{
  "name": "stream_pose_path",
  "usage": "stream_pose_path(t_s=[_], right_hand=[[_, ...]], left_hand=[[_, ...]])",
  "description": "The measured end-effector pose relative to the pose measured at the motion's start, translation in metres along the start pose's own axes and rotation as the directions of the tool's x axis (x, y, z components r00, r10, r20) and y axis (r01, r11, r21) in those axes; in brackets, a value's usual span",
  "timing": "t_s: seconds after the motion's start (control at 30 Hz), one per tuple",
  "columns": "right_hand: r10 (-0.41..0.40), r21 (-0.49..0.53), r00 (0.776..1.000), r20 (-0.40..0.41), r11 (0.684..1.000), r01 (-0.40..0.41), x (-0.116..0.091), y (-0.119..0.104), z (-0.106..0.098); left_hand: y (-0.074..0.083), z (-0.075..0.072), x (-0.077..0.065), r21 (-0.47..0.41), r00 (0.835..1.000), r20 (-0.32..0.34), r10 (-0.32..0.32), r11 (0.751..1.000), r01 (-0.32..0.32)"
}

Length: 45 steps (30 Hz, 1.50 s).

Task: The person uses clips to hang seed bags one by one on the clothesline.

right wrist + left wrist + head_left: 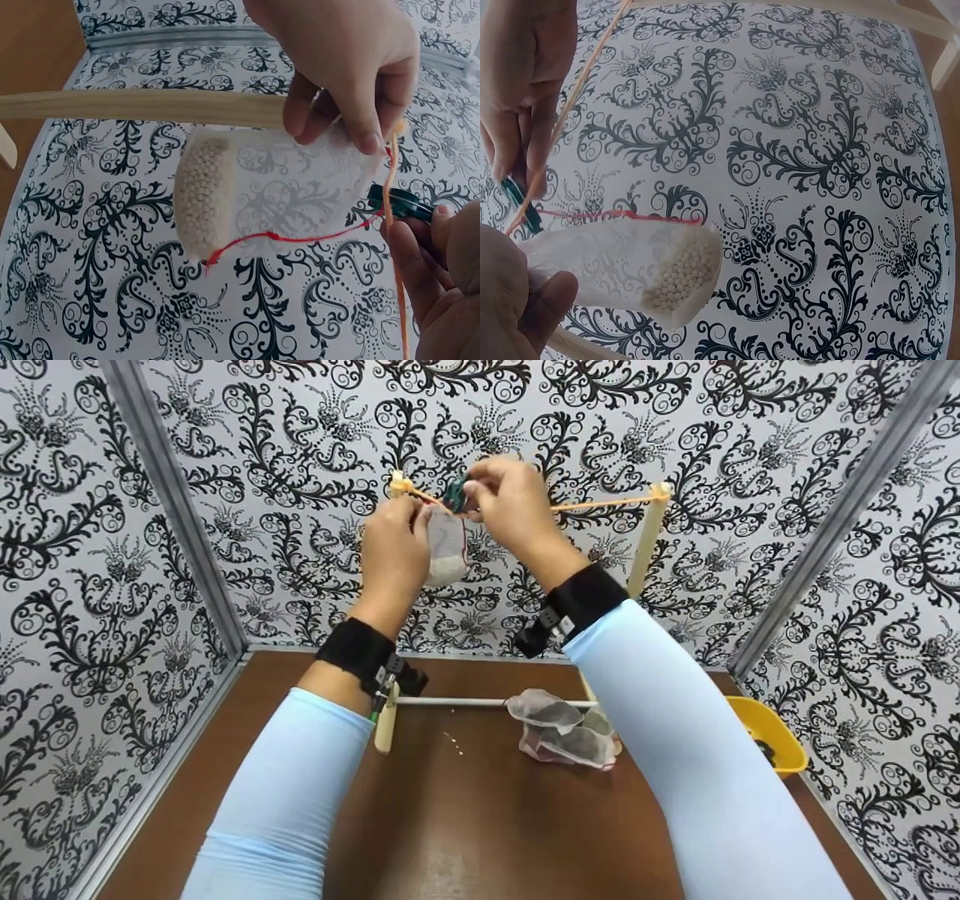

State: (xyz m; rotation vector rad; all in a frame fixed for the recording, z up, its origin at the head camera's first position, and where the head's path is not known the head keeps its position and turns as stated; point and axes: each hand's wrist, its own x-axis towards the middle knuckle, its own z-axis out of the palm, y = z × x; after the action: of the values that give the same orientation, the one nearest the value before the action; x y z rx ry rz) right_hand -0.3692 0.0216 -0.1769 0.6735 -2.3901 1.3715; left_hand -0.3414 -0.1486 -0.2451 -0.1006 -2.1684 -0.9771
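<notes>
A sheer white mesh bag (448,556) hangs just below an orange cord (604,504), with small white beads (681,271) gathered at its bottom. My left hand (394,547) pinches the bag's upper edge between thumb and fingers, close to the cord's left end. A red drawstring (300,238) runs along one side of the bag. Between the fingers of my right hand (514,506) is a dark green clip (401,202), which overlaps the cord at the bag's top corner in the right wrist view. Both hands are raised and near each other.
Two wooden posts (646,547) carry the cord, and a white rod (450,702) joins them low down. Several mesh bags (574,739) lie on the brown table (450,825). A yellow basket (787,746) stands at right. Loose white bits (455,745) dot the table; patterned walls enclose it.
</notes>
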Motion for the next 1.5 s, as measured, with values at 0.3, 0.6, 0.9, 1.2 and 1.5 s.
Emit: stream_pose_path(t_s=[0.3,0.6,0.9,1.2,1.5], right_hand=[[0.06,-0.071,0.993,0.104,0.996,-0.053,-0.003,-0.005,0.011],[0.095,-0.177,0.977,0.189,0.982,-0.062,-0.005,-0.002,0.011],[0.008,-0.006,0.999,-0.041,1.0,-0.008,-0.005,-0.004,0.009],[0.125,0.101,0.992,-0.027,0.987,-0.122,-0.003,0.002,-0.002],[0.209,0.241,0.97,-0.124,0.955,-0.175,0.0,0.013,-0.014]], left_hand=[[-0.001,-0.003,-0.004,-0.007,1.0,0.02,0.009,1.0,-0.008],[-0.01,-0.006,-0.01,-0.037,1.0,0.017,-0.005,0.999,0.005],[-0.005,-0.007,-0.007,-0.056,1.0,0.017,0.008,0.998,-0.007],[-0.001,-0.007,-0.005,-0.039,1.0,0.028,0.003,0.999,-0.001],[0.001,-0.001,-0.009,-0.046,0.999,0.046,0.026,0.999,-0.024]])
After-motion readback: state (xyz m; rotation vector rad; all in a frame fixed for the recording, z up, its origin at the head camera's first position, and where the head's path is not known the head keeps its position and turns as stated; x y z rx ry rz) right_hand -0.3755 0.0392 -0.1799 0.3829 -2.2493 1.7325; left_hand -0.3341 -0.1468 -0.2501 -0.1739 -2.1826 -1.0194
